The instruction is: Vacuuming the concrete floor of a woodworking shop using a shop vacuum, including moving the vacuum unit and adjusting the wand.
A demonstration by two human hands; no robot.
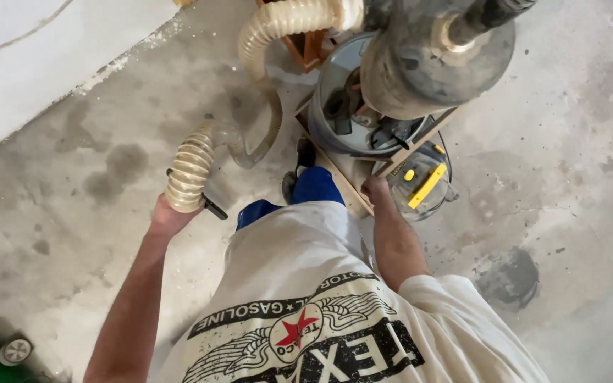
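Left of centre, left hand [168,216] fingers closed around ribbed translucent flexible hose [189,170], right hand [376,190] gripping wooden cart edge [345,186] beside grey dust-collector drum [349,106], fingers curled.

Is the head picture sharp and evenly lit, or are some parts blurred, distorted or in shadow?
Head view: soft, even light with no hard shadows or glare; the ribbed hose in the left hand and the right hand on the wooden cart are fairly sharp; the grey canister close to the lens looks enlarged and slightly soft; wide-angle bending shows at the edges.
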